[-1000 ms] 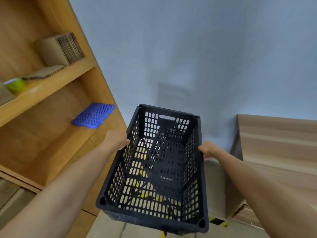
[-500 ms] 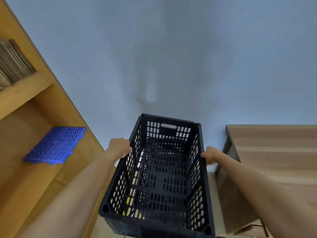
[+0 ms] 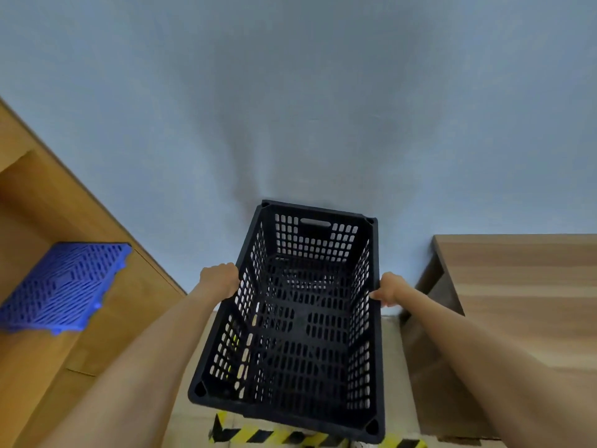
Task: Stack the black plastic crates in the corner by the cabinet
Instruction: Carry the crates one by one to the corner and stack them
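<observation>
I hold a black perforated plastic crate out in front of me, its open top facing me and its far end near the blue-grey wall. My left hand grips the crate's left rim and my right hand grips its right rim. More black lattice shows through the crate's floor, which may be another crate below; I cannot tell for sure. The crate hangs between the wooden shelf unit on the left and the wooden cabinet on the right.
A blue perforated plastic panel lies on a shelf of the shelf unit at left. Black-and-yellow hazard tape runs across the pale floor under the crate's near end. The blue-grey wall closes the gap straight ahead.
The view has swung rightward and the crate has moved forward toward the wall, between shelf unit and cabinet. The upper shelves with cardboard have left the view. Both hands keep their grip.
</observation>
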Tool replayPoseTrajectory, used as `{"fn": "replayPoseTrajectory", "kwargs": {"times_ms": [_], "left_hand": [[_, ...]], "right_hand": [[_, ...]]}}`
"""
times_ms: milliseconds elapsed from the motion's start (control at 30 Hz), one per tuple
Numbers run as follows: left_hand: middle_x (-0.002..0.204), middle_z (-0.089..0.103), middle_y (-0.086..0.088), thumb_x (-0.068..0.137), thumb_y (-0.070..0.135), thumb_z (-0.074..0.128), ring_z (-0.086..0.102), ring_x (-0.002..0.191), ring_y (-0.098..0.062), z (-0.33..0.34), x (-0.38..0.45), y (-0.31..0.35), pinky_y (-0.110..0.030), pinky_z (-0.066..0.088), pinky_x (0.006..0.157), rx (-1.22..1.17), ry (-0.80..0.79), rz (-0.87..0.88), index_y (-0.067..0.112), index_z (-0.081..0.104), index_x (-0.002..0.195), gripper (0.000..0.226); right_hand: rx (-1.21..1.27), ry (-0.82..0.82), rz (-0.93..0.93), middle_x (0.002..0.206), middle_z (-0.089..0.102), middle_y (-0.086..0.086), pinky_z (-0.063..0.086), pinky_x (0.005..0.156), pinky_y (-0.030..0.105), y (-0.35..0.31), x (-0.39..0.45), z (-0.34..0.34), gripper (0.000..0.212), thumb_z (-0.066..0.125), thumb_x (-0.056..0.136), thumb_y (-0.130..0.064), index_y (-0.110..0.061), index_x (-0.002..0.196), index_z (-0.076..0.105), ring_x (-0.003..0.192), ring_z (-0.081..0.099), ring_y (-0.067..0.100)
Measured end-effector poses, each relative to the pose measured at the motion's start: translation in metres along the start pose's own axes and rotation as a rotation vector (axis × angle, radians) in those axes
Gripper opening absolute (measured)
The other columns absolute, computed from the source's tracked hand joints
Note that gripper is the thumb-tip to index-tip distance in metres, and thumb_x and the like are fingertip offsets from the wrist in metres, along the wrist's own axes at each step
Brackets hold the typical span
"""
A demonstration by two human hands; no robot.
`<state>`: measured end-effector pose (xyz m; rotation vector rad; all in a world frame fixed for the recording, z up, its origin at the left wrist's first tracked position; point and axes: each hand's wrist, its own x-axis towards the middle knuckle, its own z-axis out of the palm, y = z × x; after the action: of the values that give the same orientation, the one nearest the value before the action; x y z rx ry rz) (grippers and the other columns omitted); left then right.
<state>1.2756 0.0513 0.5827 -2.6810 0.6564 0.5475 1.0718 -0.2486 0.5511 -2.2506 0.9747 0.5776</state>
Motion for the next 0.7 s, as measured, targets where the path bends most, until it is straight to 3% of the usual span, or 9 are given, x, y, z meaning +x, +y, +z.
{"fn": "replayPoseTrajectory", "kwargs": {"times_ms": [67,233,333,433,567,700], "left_hand": [[0.112,0.063,-0.005,0.103,0.028,0.039,0.062,0.102,-0.024,0.006,0.008,0.003,-0.031,0.040,0.078,0.026,-0.027,-0.005,0.008,0.053,0.120,0.029],[0.094,0.056,-0.001,0.102,0.028,0.045,0.058,0.088,-0.019,0.019,0.032,0.005,-0.029,0.049,0.083,0.007,-0.083,-0.062,0.008,0.055,0.118,0.027],[0.104,0.063,-0.003,0.099,0.032,0.051,0.063,0.096,-0.021,0.013,0.043,0.005,-0.034,0.053,0.090,0.004,-0.145,-0.078,0.009,0.055,0.120,0.032],[0.097,0.059,-0.001,0.098,0.026,0.052,0.060,0.089,-0.019,0.007,0.050,0.010,-0.028,0.051,0.080,0.054,-0.170,-0.097,0.011,0.055,0.120,0.027],[0.077,0.050,0.003,0.096,0.012,0.050,0.055,0.077,-0.017,0.010,0.049,0.015,-0.025,0.043,0.066,0.055,-0.165,-0.137,0.012,0.060,0.115,0.021],[0.091,0.058,-0.003,0.099,0.012,0.045,0.055,0.077,-0.019,0.023,0.042,0.015,-0.027,0.046,0.066,-0.040,-0.134,-0.184,0.005,0.050,0.127,0.029]], "right_hand": [[-0.009,-0.024,-0.008,0.062,0.058,-0.001,0.044,0.050,0.016,-0.001,0.013,-0.004,0.030,0.064,0.091,-0.022,-0.013,0.066,0.050,0.054,0.056,0.009],[-0.045,-0.152,-0.064,0.064,0.072,-0.002,0.046,0.051,0.012,-0.015,0.046,-0.026,0.031,0.069,0.088,-0.026,-0.014,0.062,0.056,0.049,0.058,0.003],[0.050,-0.263,-0.068,0.045,0.064,-0.007,0.044,0.040,0.011,-0.017,0.055,-0.040,0.026,0.073,0.085,-0.011,-0.009,0.065,0.055,0.036,0.059,-0.001],[0.154,-0.333,-0.062,0.058,0.066,0.002,0.050,0.042,0.015,-0.015,0.057,-0.045,0.023,0.073,0.081,0.002,-0.006,0.071,0.054,0.037,0.063,0.005],[0.162,-0.376,-0.056,0.053,0.067,0.002,0.050,0.042,0.016,-0.014,0.062,-0.047,0.023,0.073,0.081,0.002,-0.006,0.070,0.055,0.038,0.063,0.006],[0.130,-0.406,-0.062,0.041,0.063,-0.005,0.049,0.040,0.014,-0.015,0.064,-0.048,0.021,0.072,0.082,0.002,-0.007,0.071,0.056,0.037,0.063,0.005]]}}
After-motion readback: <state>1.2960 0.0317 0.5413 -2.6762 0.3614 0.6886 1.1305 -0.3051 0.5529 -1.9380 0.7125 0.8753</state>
